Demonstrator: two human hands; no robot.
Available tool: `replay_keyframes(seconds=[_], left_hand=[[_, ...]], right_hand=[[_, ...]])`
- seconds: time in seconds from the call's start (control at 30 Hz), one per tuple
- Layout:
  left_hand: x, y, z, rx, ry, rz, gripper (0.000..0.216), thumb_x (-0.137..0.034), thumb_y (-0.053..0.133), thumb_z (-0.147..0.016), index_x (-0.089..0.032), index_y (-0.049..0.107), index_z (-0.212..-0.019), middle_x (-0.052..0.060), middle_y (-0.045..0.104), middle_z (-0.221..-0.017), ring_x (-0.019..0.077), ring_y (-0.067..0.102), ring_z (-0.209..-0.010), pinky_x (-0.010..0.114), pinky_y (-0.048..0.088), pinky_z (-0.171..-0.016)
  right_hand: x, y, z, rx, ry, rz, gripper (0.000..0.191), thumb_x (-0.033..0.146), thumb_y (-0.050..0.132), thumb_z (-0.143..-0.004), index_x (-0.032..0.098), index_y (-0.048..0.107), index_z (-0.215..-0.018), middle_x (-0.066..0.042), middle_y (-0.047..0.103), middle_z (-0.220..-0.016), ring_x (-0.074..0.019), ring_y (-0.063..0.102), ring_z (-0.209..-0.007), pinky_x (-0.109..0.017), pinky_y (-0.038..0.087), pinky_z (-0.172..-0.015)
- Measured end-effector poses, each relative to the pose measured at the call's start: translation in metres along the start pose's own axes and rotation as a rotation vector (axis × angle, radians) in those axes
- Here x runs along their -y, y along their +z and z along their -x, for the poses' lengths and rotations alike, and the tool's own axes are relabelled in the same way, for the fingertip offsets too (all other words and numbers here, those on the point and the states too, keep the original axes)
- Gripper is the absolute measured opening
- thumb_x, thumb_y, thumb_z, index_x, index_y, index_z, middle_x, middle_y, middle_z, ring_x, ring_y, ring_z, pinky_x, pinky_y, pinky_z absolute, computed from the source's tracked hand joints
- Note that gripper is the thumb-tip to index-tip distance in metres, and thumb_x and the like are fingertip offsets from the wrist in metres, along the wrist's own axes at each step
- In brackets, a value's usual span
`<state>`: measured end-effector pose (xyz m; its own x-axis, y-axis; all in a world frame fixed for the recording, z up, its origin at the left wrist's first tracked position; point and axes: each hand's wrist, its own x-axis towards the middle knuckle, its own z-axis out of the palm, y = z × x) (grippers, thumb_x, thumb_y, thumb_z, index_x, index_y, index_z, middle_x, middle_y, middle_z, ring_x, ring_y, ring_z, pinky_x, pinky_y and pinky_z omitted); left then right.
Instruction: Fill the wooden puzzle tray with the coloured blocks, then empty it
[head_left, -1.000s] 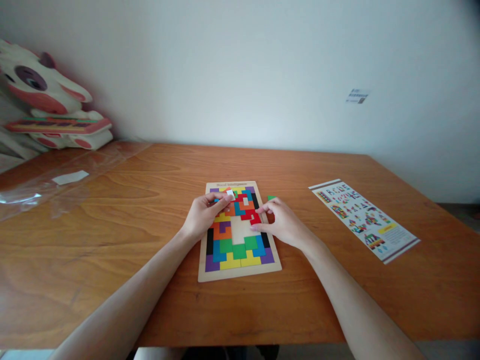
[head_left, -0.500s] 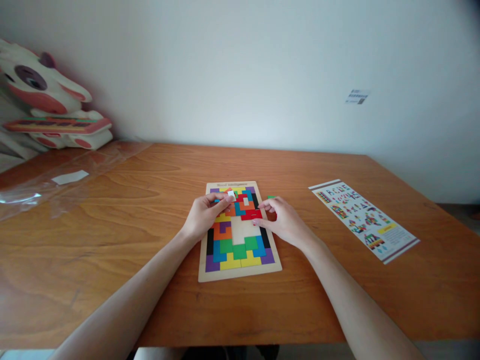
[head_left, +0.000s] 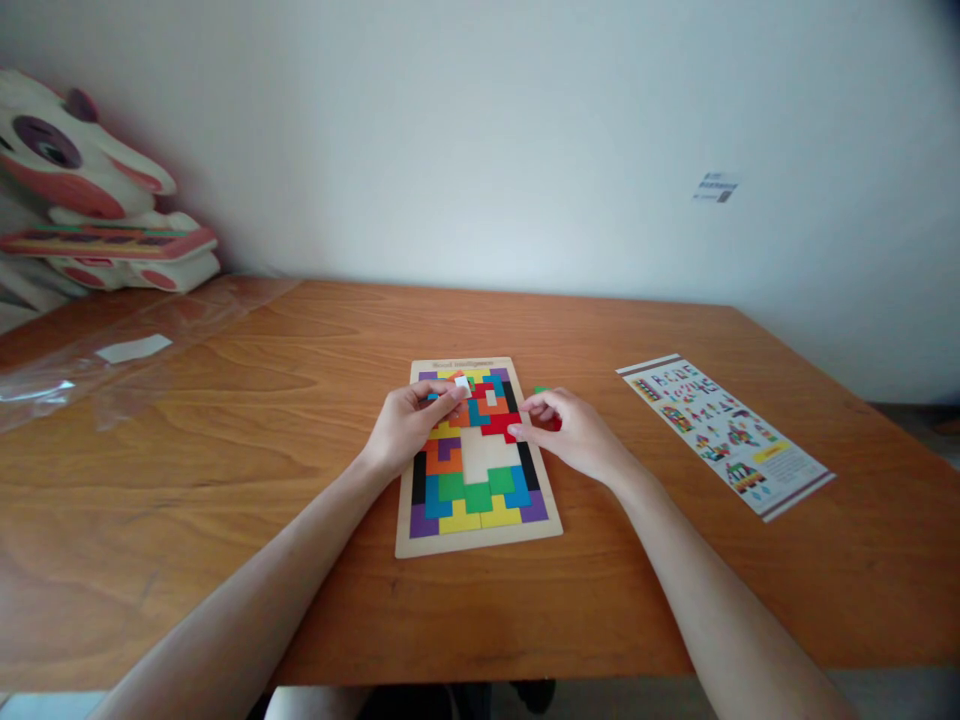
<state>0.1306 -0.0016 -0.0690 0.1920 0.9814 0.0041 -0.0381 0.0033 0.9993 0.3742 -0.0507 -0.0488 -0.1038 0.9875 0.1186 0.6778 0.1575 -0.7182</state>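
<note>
A wooden tray puzzle (head_left: pixel 442 548) lies on the table in front of me, filled with coloured block pieces around a bare pale patch (head_left: pixel 480 455). Over its upper left, my left hand (head_left: pixel 405 425) pinches a small puzzle piece (head_left: pixel 463 385) with a pale face between thumb and fingertips. My right hand (head_left: pixel 574 430) hovers at the board's right edge, thumb and forefinger apart, beside a red piece (head_left: pixel 499 426) in the tray. Something red shows under its curled fingers; whether the hand touches it I cannot tell. A green piece (head_left: pixel 541 389) peeks out behind that hand, off the board.
A printed pattern sheet (head_left: pixel 724 435) lies to the right on the wooden table (head_left: pixel 337 600). At the left are a clear plastic bag (head_left: pixel 112 385) with a white label (head_left: pixel 135 348) and a cow-shaped toy keyboard (head_left: pixel 112 240). The wall (head_left: pixel 480 150) stands behind.
My right hand has drawn slightly right, its thumb shifting away from the red piece. My left hand keeps its pinch on the puzzle piece in nearly the same spot.
</note>
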Motion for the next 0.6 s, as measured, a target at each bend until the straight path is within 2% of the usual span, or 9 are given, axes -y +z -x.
replay_keyframes(seconds=[0.07, 0.2, 0.43, 0.6], left_hand=[[-0.001, 0.001, 0.000, 0.002, 0.003, 0.007, 0.037, -0.053, 0.081, -0.072, -0.018, 0.075, -0.085, 0.004, 0.073, -0.078, 0.0138, 0.066, -0.071, 0.024, 0.052, -0.069], [-0.006, 0.002, 0.001, 0.002, -0.001, -0.021, 0.041, -0.056, 0.081, -0.069, -0.018, 0.075, -0.084, 0.005, 0.072, -0.078, 0.0142, 0.065, -0.069, 0.025, 0.052, -0.068], [-0.012, 0.006, 0.004, -0.017, -0.040, 0.031, 0.044, -0.056, 0.084, -0.064, -0.017, 0.075, -0.081, 0.004, 0.072, -0.077, 0.0138, 0.065, -0.069, 0.025, 0.053, -0.070], [-0.011, 0.005, 0.003, -0.014, -0.041, 0.038, 0.042, -0.054, 0.084, -0.065, -0.016, 0.075, -0.082, 0.003, 0.072, -0.077, 0.0124, 0.064, -0.068, 0.024, 0.052, -0.069]], right_hand=[[0.000, 0.005, 0.000, -0.008, 0.012, 0.044, 0.031, 0.039, 0.080, -0.077, 0.020, 0.068, -0.099, -0.008, 0.067, -0.102, -0.0191, 0.063, -0.088, -0.038, 0.052, -0.083], [0.000, 0.008, 0.000, -0.022, 0.024, 0.054, 0.023, 0.037, 0.076, -0.082, 0.020, 0.068, -0.095, -0.007, 0.067, -0.101, -0.0188, 0.063, -0.088, -0.038, 0.051, -0.084], [-0.006, -0.010, 0.001, 0.148, 0.012, -0.058, 0.035, 0.044, 0.077, -0.077, 0.020, 0.066, -0.101, -0.006, 0.068, -0.100, -0.0192, 0.062, -0.091, -0.035, 0.052, -0.080], [-0.004, -0.010, 0.000, 0.157, -0.025, -0.089, 0.018, 0.038, 0.066, -0.089, 0.021, 0.066, -0.095, -0.005, 0.068, -0.095, -0.0170, 0.063, -0.084, -0.033, 0.052, -0.078]])
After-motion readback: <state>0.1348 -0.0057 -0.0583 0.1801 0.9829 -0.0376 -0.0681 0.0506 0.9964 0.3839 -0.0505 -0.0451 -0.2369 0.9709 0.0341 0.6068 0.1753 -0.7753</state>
